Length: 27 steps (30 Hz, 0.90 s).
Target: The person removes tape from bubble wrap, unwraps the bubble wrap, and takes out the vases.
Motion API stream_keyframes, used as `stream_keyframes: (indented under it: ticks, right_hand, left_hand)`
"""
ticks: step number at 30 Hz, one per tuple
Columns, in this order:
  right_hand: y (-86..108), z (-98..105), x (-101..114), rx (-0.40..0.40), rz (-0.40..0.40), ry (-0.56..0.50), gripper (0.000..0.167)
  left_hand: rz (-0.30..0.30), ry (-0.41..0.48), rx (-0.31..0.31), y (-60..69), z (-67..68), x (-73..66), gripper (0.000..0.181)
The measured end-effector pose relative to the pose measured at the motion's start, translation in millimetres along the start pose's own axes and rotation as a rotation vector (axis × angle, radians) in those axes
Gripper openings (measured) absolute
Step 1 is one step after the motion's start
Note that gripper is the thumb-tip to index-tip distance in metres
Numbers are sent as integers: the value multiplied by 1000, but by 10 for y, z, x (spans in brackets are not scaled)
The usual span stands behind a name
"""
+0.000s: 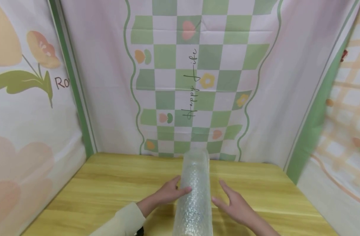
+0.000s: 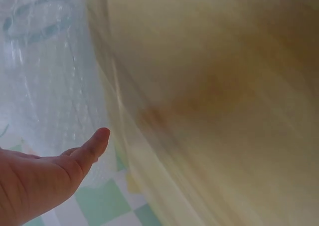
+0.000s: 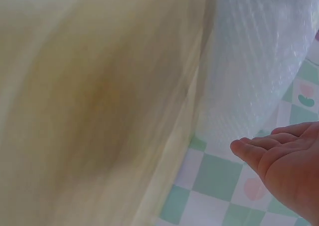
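Observation:
A long, clear roll of bubble wrap (image 1: 194, 196) lies lengthwise on the wooden table, running from the near edge toward the back cloth. On its left side, my left hand (image 1: 170, 191) has its fingers extended and its thumb over the roll's edge. My right hand (image 1: 237, 206) stands to the right, apart from the roll, fingers spread and straight. In the left wrist view, the left hand (image 2: 47, 181) shows a straight thumb beside the bubble wrap (image 2: 50, 86). The right wrist view shows the right hand (image 3: 289, 161) with fingers outstretched near the bubble wrap (image 3: 254, 61).
The wood-grain table (image 1: 115, 183) extends to both sides of the roll. Behind it hangs a green-and-white checkered cloth (image 1: 189, 82). Printed cloth walls (image 1: 29, 114) stand to the left and right. A small black object (image 1: 140, 231) shows under the left sleeve.

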State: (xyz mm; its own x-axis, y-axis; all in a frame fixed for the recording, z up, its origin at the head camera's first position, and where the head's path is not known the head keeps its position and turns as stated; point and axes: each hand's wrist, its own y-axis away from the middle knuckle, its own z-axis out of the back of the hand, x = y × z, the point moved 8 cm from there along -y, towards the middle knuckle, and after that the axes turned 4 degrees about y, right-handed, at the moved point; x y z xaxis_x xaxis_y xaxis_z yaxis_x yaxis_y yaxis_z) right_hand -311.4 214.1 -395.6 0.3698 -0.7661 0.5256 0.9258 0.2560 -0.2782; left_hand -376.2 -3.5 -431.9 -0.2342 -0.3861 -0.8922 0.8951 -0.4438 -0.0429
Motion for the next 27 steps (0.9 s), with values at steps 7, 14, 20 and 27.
stream_keyframes:
  ticks: [7,14,20,27]
  right_hand:
    - [118,-130,60,60,-37,-89,79]
    - [195,-229,118,126,-31,-171,74]
    - [252,-333,121,201,-34,-274,69]
    - [276,-409,175,235,-12,-425,68]
  left_hand:
    - [-34,130,-14,26,-92,-32,87]
    - [-20,218,-80,-1,-163,-21,89]
    - [29,183,-97,4,-228,9,104]
    - [61,173,-96,6,-254,28,110]
